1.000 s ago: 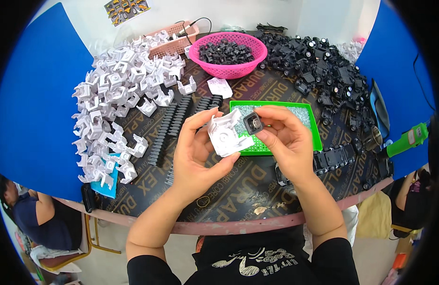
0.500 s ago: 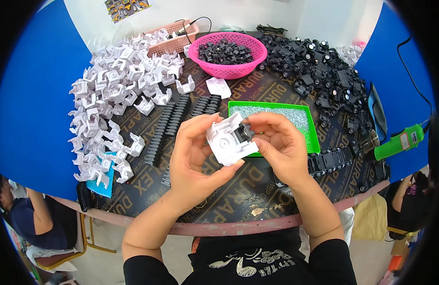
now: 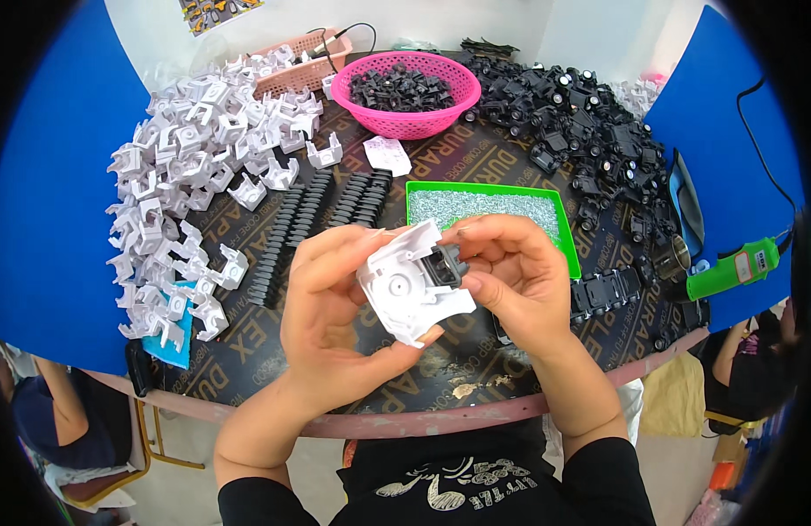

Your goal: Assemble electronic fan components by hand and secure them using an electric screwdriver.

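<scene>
white housing point(image 3: 395, 298) clamped in l hand point(image 3: 328, 320), prob to steady it; r hand point(image 3: 524, 285) pinches blk part point(image 3: 444, 266) at its edge.

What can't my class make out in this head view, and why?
Head view:
White plastic shell: far side, turned away.
Green tray: near part, behind right hand and shell.
Silvery pieces: individual shapes, too small.
Wall poster: top, cut off by picture edge.

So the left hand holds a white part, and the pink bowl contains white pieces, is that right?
Not quite: the head view shows black pieces in the pink bowl, not white. The left hand does hold a white part.
</scene>
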Motion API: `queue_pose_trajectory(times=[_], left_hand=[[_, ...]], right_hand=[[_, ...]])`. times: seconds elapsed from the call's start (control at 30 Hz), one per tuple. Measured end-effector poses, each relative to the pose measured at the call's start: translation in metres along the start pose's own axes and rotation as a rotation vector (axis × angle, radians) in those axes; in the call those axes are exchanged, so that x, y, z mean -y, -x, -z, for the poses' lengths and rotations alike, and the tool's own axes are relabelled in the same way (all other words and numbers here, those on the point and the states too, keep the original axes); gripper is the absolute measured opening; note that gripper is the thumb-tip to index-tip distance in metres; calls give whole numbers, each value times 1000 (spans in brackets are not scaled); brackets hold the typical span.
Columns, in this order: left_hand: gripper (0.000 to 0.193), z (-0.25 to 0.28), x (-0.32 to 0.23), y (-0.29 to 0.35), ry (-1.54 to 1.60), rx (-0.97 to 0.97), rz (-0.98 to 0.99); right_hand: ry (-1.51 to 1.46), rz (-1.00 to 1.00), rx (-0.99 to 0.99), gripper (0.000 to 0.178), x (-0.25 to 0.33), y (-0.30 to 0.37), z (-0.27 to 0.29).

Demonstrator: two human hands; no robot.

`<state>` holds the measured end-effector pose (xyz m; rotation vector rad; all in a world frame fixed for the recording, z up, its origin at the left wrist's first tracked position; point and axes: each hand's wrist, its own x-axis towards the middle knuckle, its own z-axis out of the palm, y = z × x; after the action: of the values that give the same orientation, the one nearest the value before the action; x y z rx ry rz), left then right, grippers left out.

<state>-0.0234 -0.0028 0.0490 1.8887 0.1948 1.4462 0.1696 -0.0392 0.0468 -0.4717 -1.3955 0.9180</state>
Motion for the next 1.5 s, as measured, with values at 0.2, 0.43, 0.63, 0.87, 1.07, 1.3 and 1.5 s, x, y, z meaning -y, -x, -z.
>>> queue_pose_trajectory(times=[0.2, 0.43, 0.63, 0.87, 1.07, 1.3, 1.5], left_hand=[[82, 14, 2, -2, -27, -104, -29], [79, 10, 10, -6, -84, -80, -41], [75, 6, 10, -1, -106, -28, -57], [75, -1, 12, 1, -77, 34, 35], [73, -6, 15, 3, -23, 49, 102], [70, 32, 20, -16, 72, -362, 179], [51, 175, 41, -13, 223, -948, 286]], right_hand=[[783, -10, 38, 24, 10, -5, 5], [771, -60, -42, 24, 4, -6, -5], [-227, -603, -168, 40, 10, -8, 2], [-569, -761, -85, 39, 3, -1, 1], [-667, -771, -82, 34, -9, 3, 7], [-411, -781, -44, 53, -9, -4, -8], [533, -562, 216, 25, -21, -9, -23]])
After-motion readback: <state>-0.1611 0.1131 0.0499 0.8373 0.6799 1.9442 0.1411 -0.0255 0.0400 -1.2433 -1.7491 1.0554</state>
